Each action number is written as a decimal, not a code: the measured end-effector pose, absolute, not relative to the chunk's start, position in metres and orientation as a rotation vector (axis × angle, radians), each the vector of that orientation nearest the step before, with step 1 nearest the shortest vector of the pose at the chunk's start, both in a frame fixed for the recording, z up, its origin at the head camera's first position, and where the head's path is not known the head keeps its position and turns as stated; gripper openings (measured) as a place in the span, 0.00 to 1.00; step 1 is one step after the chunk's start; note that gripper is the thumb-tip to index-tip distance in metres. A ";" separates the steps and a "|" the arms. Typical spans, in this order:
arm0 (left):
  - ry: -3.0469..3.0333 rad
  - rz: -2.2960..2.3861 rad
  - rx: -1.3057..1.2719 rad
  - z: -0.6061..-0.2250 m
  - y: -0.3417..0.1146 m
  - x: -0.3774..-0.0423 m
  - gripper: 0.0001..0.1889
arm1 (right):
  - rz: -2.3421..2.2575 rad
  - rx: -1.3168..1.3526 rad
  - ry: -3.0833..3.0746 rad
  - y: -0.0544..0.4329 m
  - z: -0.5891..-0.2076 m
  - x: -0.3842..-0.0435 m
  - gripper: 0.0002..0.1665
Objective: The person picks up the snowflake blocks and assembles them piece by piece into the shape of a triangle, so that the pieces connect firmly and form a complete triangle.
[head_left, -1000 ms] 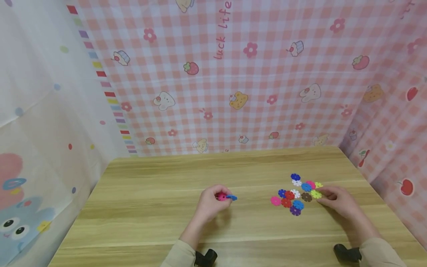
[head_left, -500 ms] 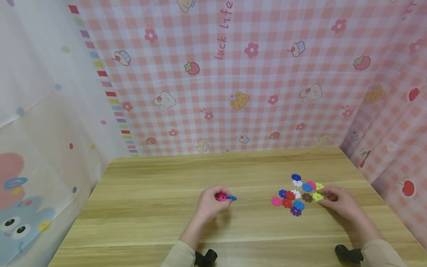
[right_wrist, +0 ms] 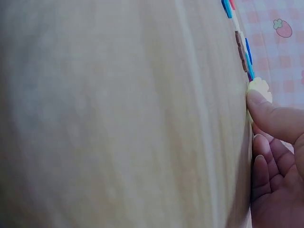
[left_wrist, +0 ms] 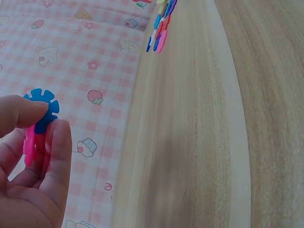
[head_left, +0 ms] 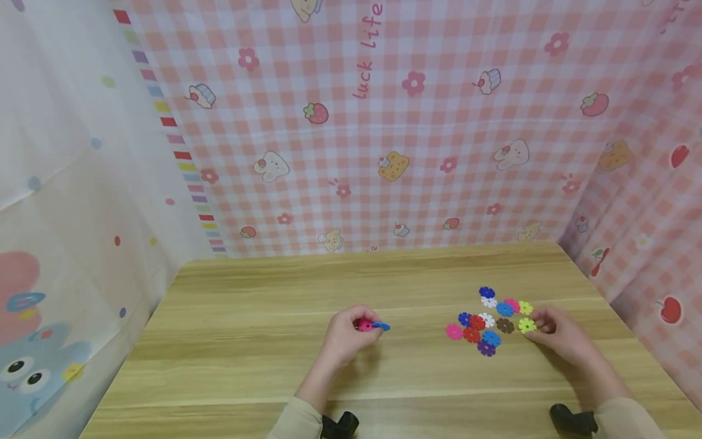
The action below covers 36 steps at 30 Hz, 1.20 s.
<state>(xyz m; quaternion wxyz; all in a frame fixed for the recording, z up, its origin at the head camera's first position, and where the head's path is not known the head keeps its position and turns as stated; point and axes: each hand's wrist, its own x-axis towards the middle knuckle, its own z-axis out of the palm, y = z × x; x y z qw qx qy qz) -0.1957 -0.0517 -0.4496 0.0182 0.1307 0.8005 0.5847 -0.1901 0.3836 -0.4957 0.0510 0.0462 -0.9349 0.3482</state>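
Observation:
My left hand (head_left: pixel 351 338) pinches a blue notched building disc (left_wrist: pixel 49 105) between thumb and fingers. A pink notched disc (left_wrist: pixel 29 145) sits against the blue one at an angle; they look slotted together, held above the table. At the right edge of the scattered discs, my right hand (head_left: pixel 565 336) pinches a yellow notched disc (head_left: pixel 527 325). In the right wrist view the thumb lies over this yellow disc (right_wrist: pixel 261 89), partly covering it, just at the table surface. A brown disc (head_left: pixel 505 325) lies flat left of it, and a second yellow disc (head_left: pixel 524 307) lies behind.
Several more discs lie to the left of my right hand, among them a red disc (head_left: pixel 471 334), a purple disc (head_left: pixel 486 348) and a white disc (head_left: pixel 489 302), some overlapping. The wooden table (head_left: pixel 247 341) ends at a pink checked cloth (head_left: pixel 329 140).
The yellow disc has shifted slightly right and nearer in my right hand, away from the brown disc, and now shows fuller face. My left hand has stayed still with its two discs.

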 end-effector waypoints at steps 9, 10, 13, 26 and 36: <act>2.435 1.898 0.343 -0.450 -0.051 -0.194 0.05 | 1.075 0.115 -2.813 0.379 -0.495 -0.185 0.09; 2.432 1.906 0.345 -0.449 -0.051 -0.194 0.05 | 1.096 0.119 -2.810 0.377 -0.493 -0.184 0.09; 2.426 1.917 0.356 -0.449 -0.052 -0.193 0.05 | 1.197 0.121 -2.794 0.368 -0.488 -0.182 0.10; 2.466 1.840 0.373 -0.446 -0.054 -0.197 0.04 | 1.470 0.246 -2.722 0.306 -0.462 -0.187 0.12; 2.420 1.850 0.384 -0.451 -0.052 -0.197 0.04 | 1.674 0.384 -2.656 0.256 -0.463 -0.189 0.10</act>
